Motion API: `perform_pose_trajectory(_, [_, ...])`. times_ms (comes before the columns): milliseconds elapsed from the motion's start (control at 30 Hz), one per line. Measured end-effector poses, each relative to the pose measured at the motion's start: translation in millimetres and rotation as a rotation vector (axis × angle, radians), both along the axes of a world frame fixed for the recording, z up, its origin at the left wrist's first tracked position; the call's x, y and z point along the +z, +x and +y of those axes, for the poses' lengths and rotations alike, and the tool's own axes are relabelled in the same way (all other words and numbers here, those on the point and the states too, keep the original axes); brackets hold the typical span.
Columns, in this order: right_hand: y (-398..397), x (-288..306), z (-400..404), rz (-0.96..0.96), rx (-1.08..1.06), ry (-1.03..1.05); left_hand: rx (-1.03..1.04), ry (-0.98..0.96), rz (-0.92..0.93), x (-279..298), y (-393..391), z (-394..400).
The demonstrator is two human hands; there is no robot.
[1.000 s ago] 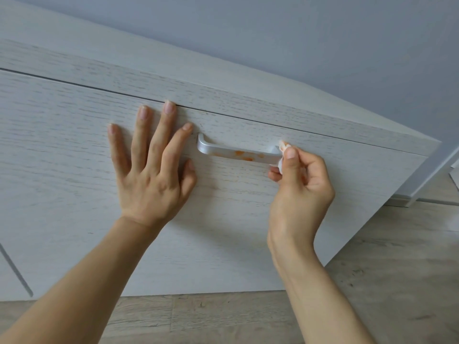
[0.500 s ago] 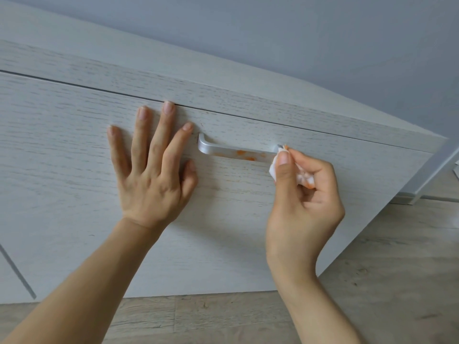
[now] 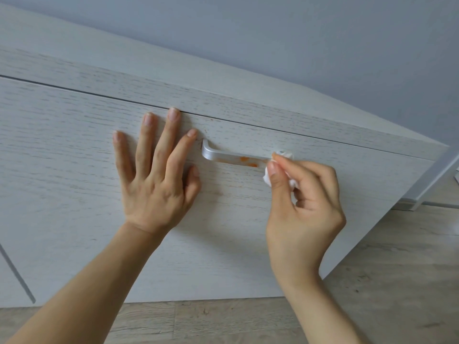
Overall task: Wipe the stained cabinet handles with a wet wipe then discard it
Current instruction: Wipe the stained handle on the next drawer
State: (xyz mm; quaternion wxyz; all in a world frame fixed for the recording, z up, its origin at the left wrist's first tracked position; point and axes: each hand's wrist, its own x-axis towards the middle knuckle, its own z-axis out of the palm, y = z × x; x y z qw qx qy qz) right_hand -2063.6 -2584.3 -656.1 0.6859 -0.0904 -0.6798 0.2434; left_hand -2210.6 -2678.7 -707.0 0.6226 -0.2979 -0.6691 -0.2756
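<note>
Left hand (image 3: 154,180), fingers spread flat, braces the cabinet front (image 3: 74,150); just beside its index fingertip begins the silver handle (image 3: 223,156), orange stains (image 3: 248,162) mid-bar. Right hand (image 3: 303,202) pinches the crumpled wet wipe (image 3: 285,157) against the handle's far end; firm strokes toward the stains should lift them.

Left hand (image 3: 155,180) lies flat with fingers spread, forearm reaching up. Right hand (image 3: 301,197) is raised, fingers curled, thumb and forefinger pinching.
</note>
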Motion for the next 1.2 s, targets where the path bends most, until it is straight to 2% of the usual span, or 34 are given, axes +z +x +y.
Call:
perform_pose_trajectory(133, [-3,1,3,0.041,0.009,-0.133,-0.005,-0.004,-0.002,1,0,0])
perform_pose_trajectory(267, [3,1,5,-0.042,-0.011,-0.071,0.009,-0.004,0.015,0,-1,1])
perform_pose_trajectory(433, [4,2,2,-0.029,0.160,-0.269,0.008,-0.001,0.021,0,-2,1])
perform_pose_trajectory(700, [7,7,-2,-0.003,0.203,-0.410,-0.005,-0.005,0.011,1,-1,0])
perform_pose_trajectory(833, [3,7,-11,-0.041,0.162,-0.282,-0.008,-0.001,0.007,0,-1,0])
perform_pose_trajectory(967, [0,4,-13,0.006,0.145,-0.302,-0.007,-0.003,0.007,0,-1,0])
perform_pose_trajectory(1100, [3,0,-13,-0.048,0.106,-0.206,-0.016,-0.004,0.002,0,0,0])
perform_pose_trajectory(1200, [4,1,-11,0.006,0.157,-0.289,-0.006,-0.007,0.008,1,-1,0])
